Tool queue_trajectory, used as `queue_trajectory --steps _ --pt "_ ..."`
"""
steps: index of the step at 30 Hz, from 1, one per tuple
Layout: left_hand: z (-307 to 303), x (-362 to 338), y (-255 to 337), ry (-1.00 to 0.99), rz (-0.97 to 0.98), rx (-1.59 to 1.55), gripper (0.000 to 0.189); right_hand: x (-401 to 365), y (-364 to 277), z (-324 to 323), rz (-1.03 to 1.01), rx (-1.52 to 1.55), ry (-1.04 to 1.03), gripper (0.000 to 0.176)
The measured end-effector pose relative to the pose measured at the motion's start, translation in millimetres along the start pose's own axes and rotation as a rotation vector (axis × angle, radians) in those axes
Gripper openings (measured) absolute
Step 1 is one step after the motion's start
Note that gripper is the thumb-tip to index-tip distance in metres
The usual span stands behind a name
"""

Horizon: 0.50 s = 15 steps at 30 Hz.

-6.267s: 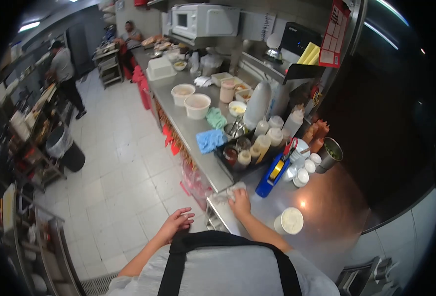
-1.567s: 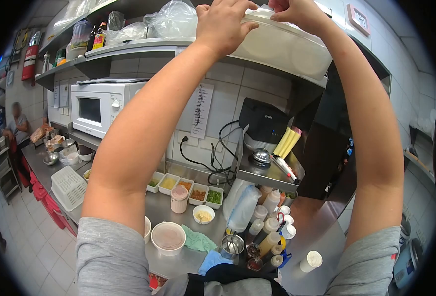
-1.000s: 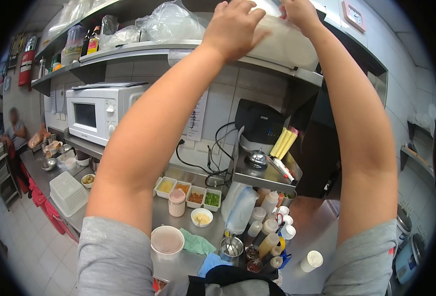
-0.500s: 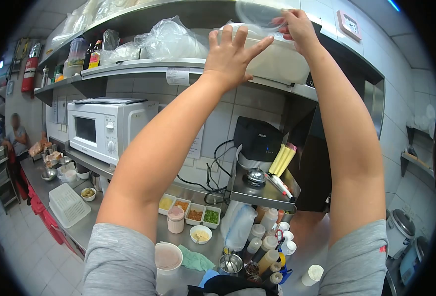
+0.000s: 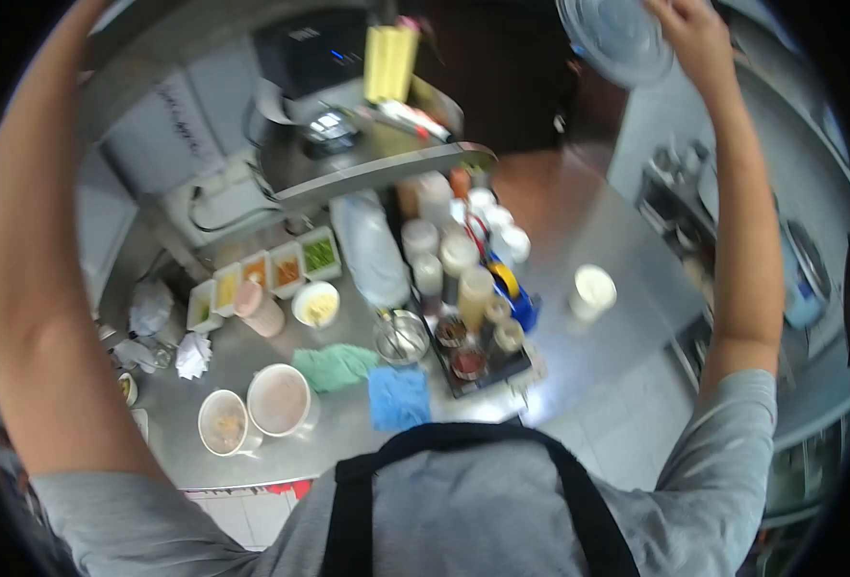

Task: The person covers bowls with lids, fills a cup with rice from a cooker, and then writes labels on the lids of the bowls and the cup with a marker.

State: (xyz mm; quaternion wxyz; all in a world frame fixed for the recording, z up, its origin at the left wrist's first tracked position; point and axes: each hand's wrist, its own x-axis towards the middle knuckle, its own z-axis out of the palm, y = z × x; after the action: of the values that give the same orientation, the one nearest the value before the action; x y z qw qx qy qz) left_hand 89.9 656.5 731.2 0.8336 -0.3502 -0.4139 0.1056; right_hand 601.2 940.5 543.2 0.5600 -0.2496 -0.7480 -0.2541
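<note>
At the upper right, my right hand is raised and pinches the rim of a round clear plastic lid. The lid hangs tilted to the left of my fingers, high above the counter. My left forearm runs up the left side past the top edge, so my left hand is out of view. Below, on the steel counter, two large white tubs stand side by side at the near left, with contents showing inside. A small white cup stands alone on the right.
Sauce bottles crowd a black tray beside a metal bowl. A green cloth and blue cloth lie near the front edge. Food containers line the back. A raised metal shelf holds a bell and a black printer.
The view has tilted down and turned right, away from the upper shelf. The lid has come away from the shelf in my right hand. My left hand has passed out of view.
</note>
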Motion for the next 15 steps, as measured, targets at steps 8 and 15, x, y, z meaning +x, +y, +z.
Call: queue_trajectory --steps 8,15 --pt "-43.7 -8.9 38.8 0.036 -0.164 -0.269 0.085 -400.1 71.1 52.0 0.578 -0.016 -0.474 0.02" --pt "-231.9 27.3 160.8 0.109 -0.278 -0.895 0.088 -489.3 103.2 124.6 0.599 0.1 -0.687 0.017"
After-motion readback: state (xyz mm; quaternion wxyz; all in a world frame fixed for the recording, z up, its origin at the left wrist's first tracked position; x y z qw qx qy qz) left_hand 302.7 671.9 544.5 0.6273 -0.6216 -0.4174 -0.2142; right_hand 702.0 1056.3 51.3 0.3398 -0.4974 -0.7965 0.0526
